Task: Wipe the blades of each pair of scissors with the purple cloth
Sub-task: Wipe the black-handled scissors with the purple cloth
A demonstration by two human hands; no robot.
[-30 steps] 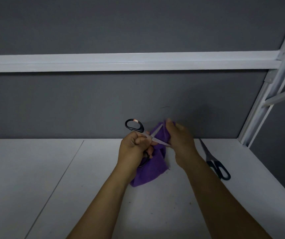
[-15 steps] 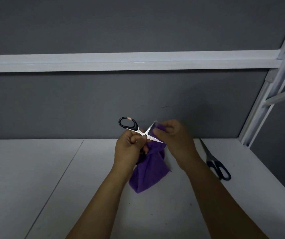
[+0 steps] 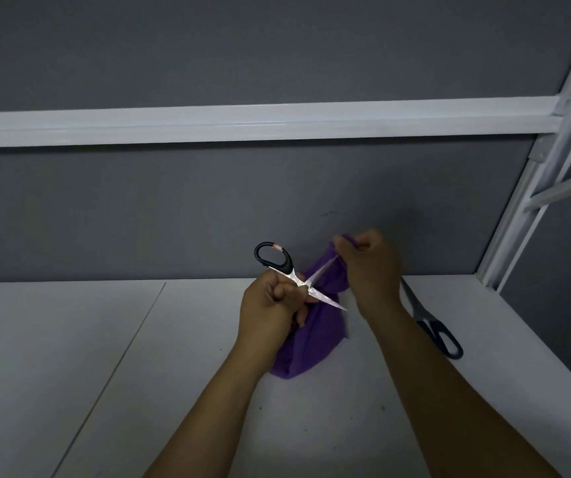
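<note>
My left hand (image 3: 270,305) grips a pair of black-handled scissors (image 3: 277,262) by the lower handle, above the white table. Their blades are spread apart: one points down-right, the other up-right. My right hand (image 3: 370,267) pinches the purple cloth (image 3: 308,339) around the tip of the upper blade. The rest of the cloth hangs down between my hands to the table. A second pair of scissors (image 3: 439,336), with dark blue handles, lies flat on the table to the right, partly hidden behind my right forearm.
The white table (image 3: 104,374) runs back to a grey wall (image 3: 277,208). A white horizontal rail (image 3: 242,124) crosses the wall overhead. A white metal frame post (image 3: 532,188) rises at the right back corner.
My right hand has slid with the cloth up and to the right along the upper blade to its tip. The scissors have shifted slightly and their blades show more clearly.
</note>
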